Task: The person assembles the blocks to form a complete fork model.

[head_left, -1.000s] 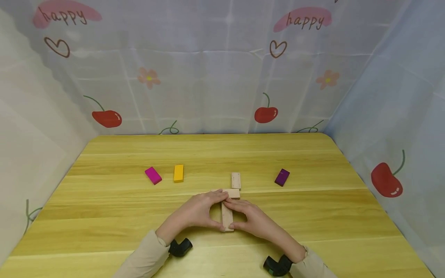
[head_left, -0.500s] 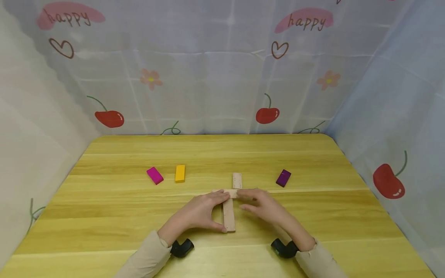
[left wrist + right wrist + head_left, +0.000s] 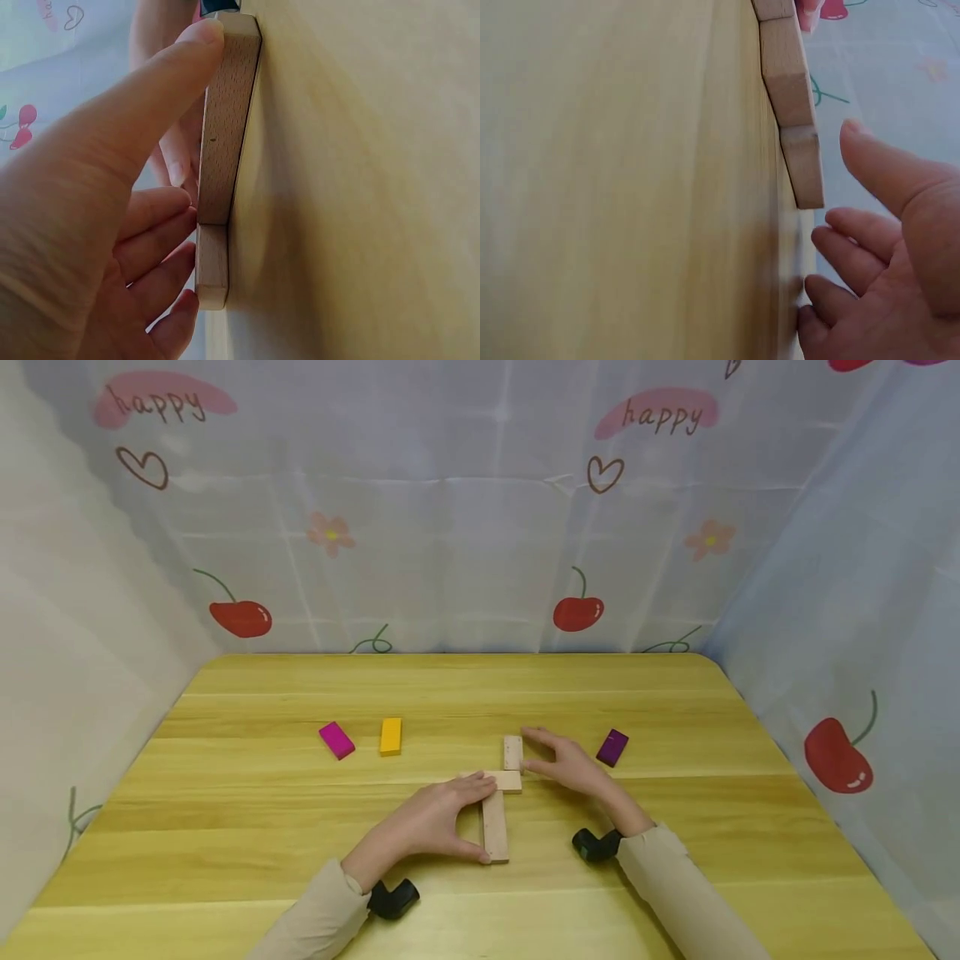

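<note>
Three plain wooden blocks lie flat and joined in a stepped line at mid-table. The near block [image 3: 496,831] points toward me, the middle block [image 3: 507,782] lies crosswise, and the far block [image 3: 513,752] extends away from its right end. My left hand [image 3: 427,821] rests on the near and middle blocks. Its thumb touches the near block's front end, and its spread fingers touch the middle block [image 3: 212,259]. Beside the far block's right side is my right hand [image 3: 567,768], thumb and fingers apart. The right wrist view shows no contact with the far block [image 3: 804,169].
A magenta block [image 3: 337,740] and a yellow block [image 3: 391,737] lie at the left. To the right of the right hand is a dark purple block [image 3: 612,747]. Patterned cloth [image 3: 450,527] encloses the back and sides of the wooden table [image 3: 247,827].
My right hand has left the near block, passed by the middle block's right end, and moved away from me to the far block. The left hand stays on the blocks. The view shifts slightly.
</note>
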Demonstrator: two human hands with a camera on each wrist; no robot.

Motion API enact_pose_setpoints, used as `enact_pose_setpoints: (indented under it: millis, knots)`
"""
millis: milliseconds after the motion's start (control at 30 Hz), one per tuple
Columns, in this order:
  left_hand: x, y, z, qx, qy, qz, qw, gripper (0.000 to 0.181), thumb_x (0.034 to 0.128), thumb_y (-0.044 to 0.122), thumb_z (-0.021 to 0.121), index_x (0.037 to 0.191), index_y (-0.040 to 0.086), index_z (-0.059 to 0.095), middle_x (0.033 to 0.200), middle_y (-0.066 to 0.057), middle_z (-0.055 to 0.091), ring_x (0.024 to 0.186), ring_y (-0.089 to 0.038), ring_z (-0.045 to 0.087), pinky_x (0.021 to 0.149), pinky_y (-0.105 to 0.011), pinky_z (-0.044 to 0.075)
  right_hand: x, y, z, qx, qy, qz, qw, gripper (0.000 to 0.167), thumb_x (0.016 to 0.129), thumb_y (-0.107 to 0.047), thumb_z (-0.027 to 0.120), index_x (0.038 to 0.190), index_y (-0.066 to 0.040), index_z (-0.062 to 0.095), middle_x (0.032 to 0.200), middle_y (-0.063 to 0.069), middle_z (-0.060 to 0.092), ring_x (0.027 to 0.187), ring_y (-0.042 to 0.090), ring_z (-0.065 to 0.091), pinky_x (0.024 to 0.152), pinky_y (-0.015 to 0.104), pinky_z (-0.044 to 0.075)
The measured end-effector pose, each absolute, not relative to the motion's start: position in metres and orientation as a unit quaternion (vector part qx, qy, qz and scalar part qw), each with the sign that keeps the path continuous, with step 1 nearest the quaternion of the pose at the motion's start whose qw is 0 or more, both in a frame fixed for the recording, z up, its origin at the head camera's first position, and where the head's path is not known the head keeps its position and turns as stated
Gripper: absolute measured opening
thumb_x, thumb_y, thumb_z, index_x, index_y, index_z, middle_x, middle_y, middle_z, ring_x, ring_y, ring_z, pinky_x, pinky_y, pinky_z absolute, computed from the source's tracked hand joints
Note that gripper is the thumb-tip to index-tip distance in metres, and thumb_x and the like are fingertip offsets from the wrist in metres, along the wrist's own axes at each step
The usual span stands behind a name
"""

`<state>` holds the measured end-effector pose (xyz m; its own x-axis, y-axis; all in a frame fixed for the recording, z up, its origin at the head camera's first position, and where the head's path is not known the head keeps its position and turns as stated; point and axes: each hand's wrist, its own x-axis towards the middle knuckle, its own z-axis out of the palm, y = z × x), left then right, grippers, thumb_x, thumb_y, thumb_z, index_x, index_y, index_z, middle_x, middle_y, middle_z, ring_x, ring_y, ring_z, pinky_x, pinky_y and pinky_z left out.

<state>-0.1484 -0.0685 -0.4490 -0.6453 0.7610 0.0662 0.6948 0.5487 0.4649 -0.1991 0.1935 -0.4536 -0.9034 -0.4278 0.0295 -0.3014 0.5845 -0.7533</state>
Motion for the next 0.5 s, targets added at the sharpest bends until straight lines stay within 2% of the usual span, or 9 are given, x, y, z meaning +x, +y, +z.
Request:
enact_pose_setpoints:
  millis: [267, 500]
  knots:
    - [-0.1484, -0.0687, -0.4505, 0.418, 0.877, 0.227, 0.069, 0.092, 0.0715, 0.065, 0.067, 0.141, 0.009, 0.044, 0.145, -0.002, 0.036, 0.134, -0.017, 0.028, 0.105, -0.039, 0.030, -0.1997, 0.1883, -0.4608, -0.207, 0.898, -0.378, 0.090, 0.067, 0.092, -0.029, 0.062, 0.145, -0.001, 0.032, 0.149, 0.018, 0.025, 0.138, 0.035, 0.010, 0.106, 0.056, 0.015]
    - [-0.1488, -0.0683, -0.4502, 0.416, 0.878, 0.226, 0.068, 0.093, 0.0706, 0.065, 0.068, 0.140, 0.008, 0.044, 0.145, -0.002, 0.035, 0.134, -0.017, 0.028, 0.105, -0.038, 0.029, -0.1987, 0.1860, -0.4639, -0.209, 0.888, -0.404, 0.071, 0.062, 0.091, -0.025, 0.063, 0.142, -0.003, 0.037, 0.147, 0.022, 0.026, 0.137, 0.039, 0.010, 0.104, 0.060, 0.016]
